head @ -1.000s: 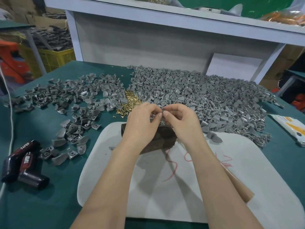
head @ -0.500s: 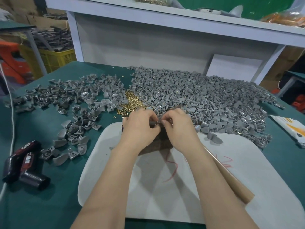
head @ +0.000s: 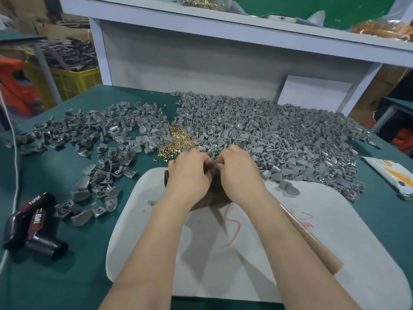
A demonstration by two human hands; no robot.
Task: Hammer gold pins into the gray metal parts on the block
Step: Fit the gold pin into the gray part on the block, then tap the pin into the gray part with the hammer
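Observation:
My left hand point(head: 190, 173) and my right hand point(head: 240, 173) meet over the dark block point(head: 214, 193), which they mostly hide. Together their fingertips pinch a small gray metal part point(head: 215, 161) just above the block's far edge. Whether a pin is in the part cannot be seen. A heap of gold pins point(head: 176, 143) lies just beyond my left hand. A large pile of gray metal parts point(head: 268, 135) spreads to the right and behind, and a looser scatter of parts point(head: 100, 139) covers the left.
The block stands on a white board point(head: 245, 253) with red scribbles, on a green table point(head: 55, 276). A brown wooden handle point(head: 312, 245) runs under my right forearm. A black tool point(head: 29, 224) lies at the left, a white packet point(head: 393, 175) at the right edge.
Both hands have dropped lower and closer to the block with the part between them, and the fingertips have closed tighter together.

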